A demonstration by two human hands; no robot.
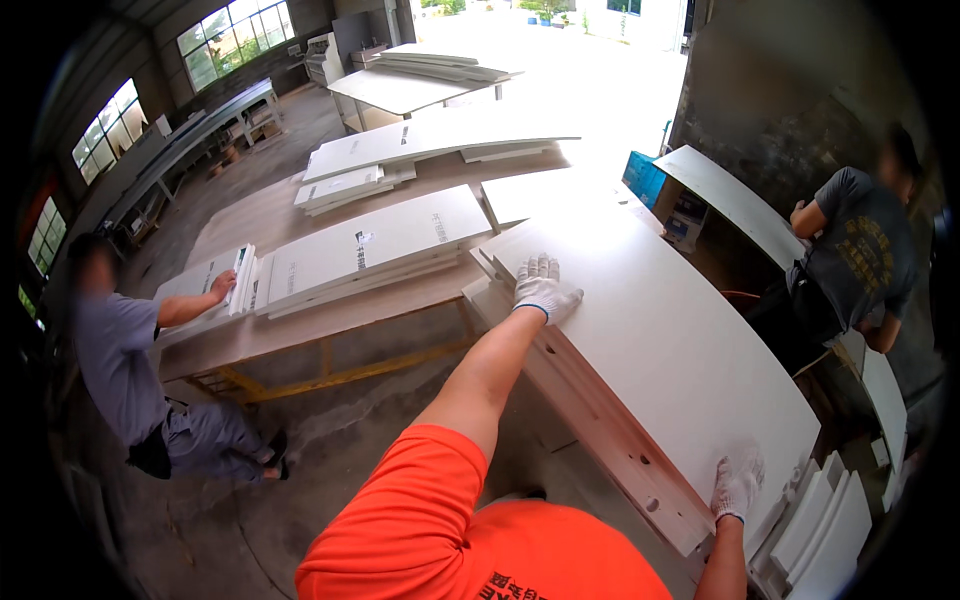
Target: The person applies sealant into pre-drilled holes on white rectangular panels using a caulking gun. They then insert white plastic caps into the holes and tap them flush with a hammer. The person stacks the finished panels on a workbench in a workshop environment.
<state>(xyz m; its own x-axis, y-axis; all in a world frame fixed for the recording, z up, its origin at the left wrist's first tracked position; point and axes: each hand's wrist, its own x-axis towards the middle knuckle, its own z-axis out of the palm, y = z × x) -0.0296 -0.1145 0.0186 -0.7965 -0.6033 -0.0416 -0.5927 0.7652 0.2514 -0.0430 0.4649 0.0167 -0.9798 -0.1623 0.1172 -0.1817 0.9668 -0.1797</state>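
A large white panel point(660, 310) lies flat on top of a stack of boards in front of me, its long side running from the far left to the near right. My left hand point(543, 288), in a white knitted glove, rests on the panel's far left corner with its fingers spread. Near the close end, my right hand point(738, 485), gloved the same way, lies on the panel close to its edge; its fingers look stretched out but slightly blurred. Beneath the panel, the stacked boards point(610, 420) show pinkish-brown sides with several dark holes.
A co-worker point(130, 360) at the left touches white boards on a long wooden table point(330, 335) bearing several panel stacks. Another person point(850, 250) bends beside a board point(740, 205) at the right. White panels point(825, 525) lean upright near my right hand. A blue box point(643, 178) stands behind.
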